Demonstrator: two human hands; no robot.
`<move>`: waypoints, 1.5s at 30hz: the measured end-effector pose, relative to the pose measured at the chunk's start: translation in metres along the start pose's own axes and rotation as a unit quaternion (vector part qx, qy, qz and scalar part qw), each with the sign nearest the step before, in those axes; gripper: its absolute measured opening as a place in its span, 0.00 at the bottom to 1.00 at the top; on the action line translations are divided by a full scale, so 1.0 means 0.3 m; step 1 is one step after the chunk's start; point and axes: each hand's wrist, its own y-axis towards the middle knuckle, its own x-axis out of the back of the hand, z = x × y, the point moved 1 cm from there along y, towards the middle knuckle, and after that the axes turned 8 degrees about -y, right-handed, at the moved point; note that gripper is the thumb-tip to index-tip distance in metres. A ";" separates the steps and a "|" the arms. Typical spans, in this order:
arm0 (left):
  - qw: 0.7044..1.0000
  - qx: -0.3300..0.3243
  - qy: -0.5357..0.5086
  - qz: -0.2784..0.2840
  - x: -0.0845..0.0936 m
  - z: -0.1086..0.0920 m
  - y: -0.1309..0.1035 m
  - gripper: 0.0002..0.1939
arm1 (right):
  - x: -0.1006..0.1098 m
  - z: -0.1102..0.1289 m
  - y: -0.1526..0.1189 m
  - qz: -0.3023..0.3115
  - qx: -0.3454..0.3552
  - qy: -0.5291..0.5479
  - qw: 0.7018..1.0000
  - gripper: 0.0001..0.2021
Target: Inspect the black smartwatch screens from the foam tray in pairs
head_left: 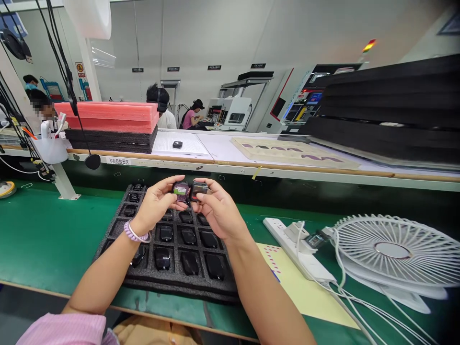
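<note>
- A pink sleeve (68,330) occupied the lower left corner of the frame, and both forearms rose from the bottom edge toward the centre.
- A black foam tray (118,225) lay on the green bench mat (43,235) below the hands; its pockets held dark glossy parts (189,262).
- The left hand (155,203), with a lilac bracelet (133,233) at the wrist, was curled with thumb and fingertips pinched on a small dark part with a purple-green face (180,191), held above the far end of the tray.
- The right hand (217,211) was likewise curled, fingers closed on a second small dark part (198,189), touching or just beside the first at centre frame.
- A yellow sheet (305,292) lay right of the tray, partly under the right forearm.
- A white power strip (287,239) and a white fan (391,249) lying flat sat at lower right.
- Beyond the bench, a raised shelf (223,148) carried pink foam sheets (108,116) on black ones at upper left, one small dark item (177,144), and a stack of black foam (388,105) at upper right.
- Other people (194,116) sat at machines in the background.
</note>
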 end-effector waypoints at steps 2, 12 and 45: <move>1.000 0.002 -0.006 -0.003 0.000 -0.015 0.017 0.28 | 0.006 0.008 0.025 0.017 -0.004 0.021 1.000 0.20; 0.995 -0.090 -0.011 0.034 -0.016 -0.161 0.200 0.29 | -0.005 0.160 0.229 0.061 0.110 -0.015 0.992 0.19; 0.995 -0.091 -0.010 0.047 -0.007 -0.169 0.175 0.30 | 0.191 0.146 0.403 -0.027 0.073 -0.016 0.997 0.18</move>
